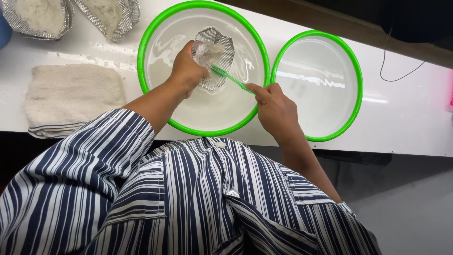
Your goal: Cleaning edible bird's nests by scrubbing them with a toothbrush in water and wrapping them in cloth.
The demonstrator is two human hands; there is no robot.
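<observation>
Left hand: the left hand (186, 71) is closed around a small grey mesh pouch with a pale whitish lump inside (213, 56), holding it over the middle of the near basin, above the water.
Right hand: the right hand (272, 109) pinches the handle end of a slim green plastic toothbrush (231, 79) between fingers and thumb; the brush head touches the pale lump in the pouch.
Near basin: a round white plastic basin with a bright green rim (141, 52) holds shallow clear water; the right hand reaches in over its right-hand rim.
Second basin: a like white basin with a green rim (358, 85) stands just to the right, the two rims touching or nearly so; it too holds water.
Towel: a folded off-white terry cloth (71, 97) lies on the white worktop (406, 118) left of the near basin, beyond the left forearm.
Far left: two more grey mesh pouches with pale filling (40, 16) lie at the back edge, well apart from the hands.
Cable: a thin black cord (401, 75) loops on the worktop behind the second basin.
In the way: the person's blue and white striped shirt (188, 198) fills the lower view and hides the worktop's front edge.
</observation>
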